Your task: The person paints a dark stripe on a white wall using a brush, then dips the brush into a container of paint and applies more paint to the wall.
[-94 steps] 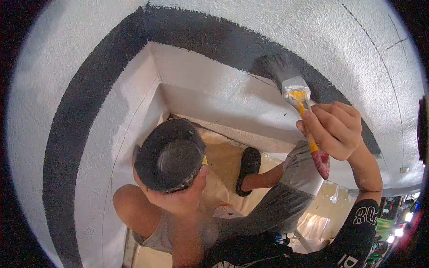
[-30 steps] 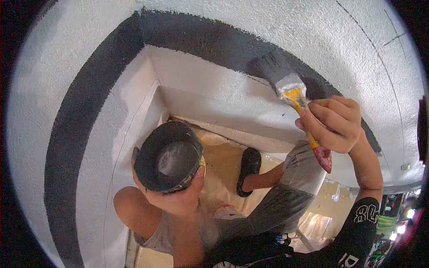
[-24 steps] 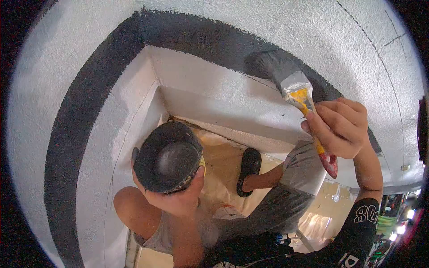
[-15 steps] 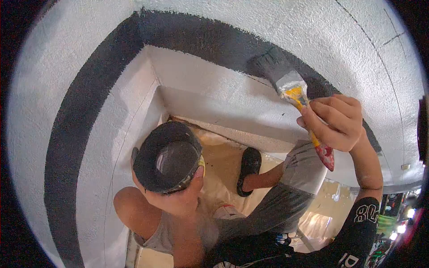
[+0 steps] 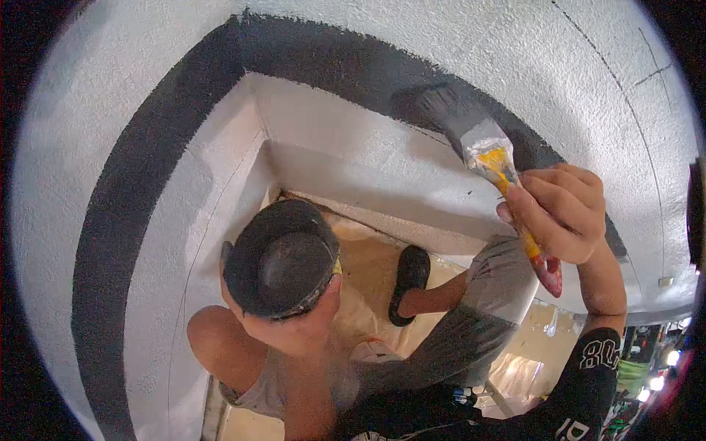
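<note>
My right hand (image 5: 562, 209) grips a paintbrush (image 5: 494, 158) by its yellow handle with a red end. Dark bristles press against a black painted band (image 5: 346, 62) on the rough white wall (image 5: 500, 44). Low on the left, my left hand (image 5: 294, 334) is wrapped round a paint can (image 5: 243, 261), tilted so that its open mouth faces me. Dark paint coats the can's inside and rim. The fingers on the can's far side are mostly hidden.
A recessed white ledge (image 5: 368, 173) lies below the band. Beneath it are a stained floor covering (image 5: 364, 264) and my foot in a black shoe (image 5: 413, 275). My bare knee (image 5: 220, 342) is beside the left wall. Thin drawn lines cross the wall at right; bright lights and clutter show at lower right.
The brush and my right hand have shifted slightly right and down, with the bristles still on the black band. The can has moved a little to the right in view.
</note>
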The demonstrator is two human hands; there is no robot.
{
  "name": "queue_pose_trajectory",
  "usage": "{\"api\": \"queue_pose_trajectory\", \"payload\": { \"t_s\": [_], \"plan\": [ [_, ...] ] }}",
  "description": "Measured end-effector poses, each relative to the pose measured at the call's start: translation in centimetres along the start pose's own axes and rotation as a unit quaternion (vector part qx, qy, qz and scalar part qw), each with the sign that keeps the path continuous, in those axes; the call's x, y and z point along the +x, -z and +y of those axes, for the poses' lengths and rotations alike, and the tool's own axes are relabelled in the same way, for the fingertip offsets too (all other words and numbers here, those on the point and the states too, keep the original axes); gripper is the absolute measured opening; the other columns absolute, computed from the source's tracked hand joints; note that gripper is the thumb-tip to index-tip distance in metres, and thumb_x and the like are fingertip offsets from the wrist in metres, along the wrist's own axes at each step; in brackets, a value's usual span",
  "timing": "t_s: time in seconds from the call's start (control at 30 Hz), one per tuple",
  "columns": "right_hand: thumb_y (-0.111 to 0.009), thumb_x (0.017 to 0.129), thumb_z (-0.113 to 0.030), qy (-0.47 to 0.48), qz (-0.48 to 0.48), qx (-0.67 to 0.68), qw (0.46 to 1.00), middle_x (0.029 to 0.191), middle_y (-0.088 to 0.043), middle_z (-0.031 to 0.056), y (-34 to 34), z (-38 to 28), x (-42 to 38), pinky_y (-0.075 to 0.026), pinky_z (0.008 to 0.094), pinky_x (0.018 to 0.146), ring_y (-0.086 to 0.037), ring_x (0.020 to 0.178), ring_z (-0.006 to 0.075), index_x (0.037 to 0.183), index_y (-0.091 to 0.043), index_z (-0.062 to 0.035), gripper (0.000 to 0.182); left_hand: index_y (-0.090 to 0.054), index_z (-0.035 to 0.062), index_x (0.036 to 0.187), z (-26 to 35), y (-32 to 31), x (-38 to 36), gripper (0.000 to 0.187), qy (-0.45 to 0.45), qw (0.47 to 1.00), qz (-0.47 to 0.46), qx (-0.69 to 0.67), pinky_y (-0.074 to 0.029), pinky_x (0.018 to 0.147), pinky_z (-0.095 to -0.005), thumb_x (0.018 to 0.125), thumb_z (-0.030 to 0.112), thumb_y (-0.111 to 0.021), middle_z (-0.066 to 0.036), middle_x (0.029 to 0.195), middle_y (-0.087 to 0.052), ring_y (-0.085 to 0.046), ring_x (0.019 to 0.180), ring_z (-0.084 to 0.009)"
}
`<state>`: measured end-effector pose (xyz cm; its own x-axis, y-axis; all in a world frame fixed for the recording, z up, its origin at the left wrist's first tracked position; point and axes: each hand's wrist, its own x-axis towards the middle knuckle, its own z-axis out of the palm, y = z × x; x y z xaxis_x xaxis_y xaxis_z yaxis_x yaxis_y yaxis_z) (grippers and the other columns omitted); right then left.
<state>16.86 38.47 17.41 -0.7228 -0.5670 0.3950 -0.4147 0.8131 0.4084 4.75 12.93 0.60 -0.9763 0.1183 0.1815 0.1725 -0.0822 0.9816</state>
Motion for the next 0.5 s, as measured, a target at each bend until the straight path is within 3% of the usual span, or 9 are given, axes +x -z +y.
{"api": "queue_pose_trajectory", "payload": {
  "t_s": [0.1, 0.23, 0.3, 0.43, 0.5],
  "plan": [
    [-0.077, 0.070, -0.011, 0.010, 0.048, -0.022, 0.999, 0.077, -0.064, 0.0077, -0.9, 0.1, 1.2, -0.046, 0.0237, 0.046, -0.062, 0.061, 0.0161, 0.094, -0.067, 0.0009, 0.028, -0.027, -0.0042, 0.145, -1.0, 0.0, -0.1, 0.115, -0.063, 0.998, 0.009, 0.014, -0.048, 0.103, -0.0402, 0.053, 0.018, -0.091, -0.021, 0.134, -0.049, -0.054, 0.122, -0.0323],
    [-0.078, 0.071, -0.011, 0.009, 0.079, -0.027, 0.996, 0.076, -0.063, 0.0075, -3.1, 0.7, 1.9, -0.046, 0.0241, 0.046, -0.062, 0.061, 0.0158, 0.094, -0.068, 0.0009, 0.028, -0.026, -0.0045, 0.145, -1.1, 0.3, -0.1, 0.115, -0.040, 0.999, 0.005, -0.015, -0.047, 0.103, -0.0403, 0.054, 0.020, -0.092, -0.021, 0.134, -0.048, -0.054, 0.122, -0.0326],
    [-0.078, 0.071, -0.011, 0.003, 0.079, -0.034, 0.996, 0.075, -0.063, 0.0072, -3.2, 0.8, 1.7, -0.046, 0.0243, 0.046, -0.062, 0.061, 0.0158, 0.095, -0.068, 0.0009, 0.029, -0.025, -0.0048, 0.145, -1.4, 0.5, 0.0, 0.116, -0.103, 0.993, 0.009, 0.059, -0.047, 0.104, -0.0408, 0.054, 0.022, -0.092, -0.021, 0.133, -0.049, -0.054, 0.122, -0.0327],
    [-0.079, 0.069, -0.010, -0.015, 0.032, -0.050, 0.998, 0.075, -0.063, 0.0070, -1.9, 0.5, 0.9, -0.047, 0.0246, 0.047, -0.061, 0.060, 0.0162, 0.096, -0.068, 0.0018, 0.031, -0.026, -0.0049, 0.145, -1.5, 0.4, -0.2, 0.117, -0.078, 0.997, 0.020, -0.003, -0.047, 0.103, -0.0417, 0.053, 0.024, -0.092, -0.021, 0.133, -0.049, -0.054, 0.122, -0.0329],
    [-0.079, 0.069, -0.010, -0.030, 0.021, -0.044, 0.998, 0.075, -0.063, 0.0069, -1.4, 0.0, 0.8, -0.048, 0.0245, 0.048, -0.061, 0.060, 0.0164, 0.095, -0.067, 0.0020, 0.031, -0.026, -0.0047, 0.145, -0.5, 0.2, -0.3, 0.115, -0.022, 1.000, 0.014, -0.007, -0.048, 0.103, -0.0419, 0.054, 0.022, -0.092, -0.022, 0.132, -0.050, -0.054, 0.122, -0.0330]
  ]
}}
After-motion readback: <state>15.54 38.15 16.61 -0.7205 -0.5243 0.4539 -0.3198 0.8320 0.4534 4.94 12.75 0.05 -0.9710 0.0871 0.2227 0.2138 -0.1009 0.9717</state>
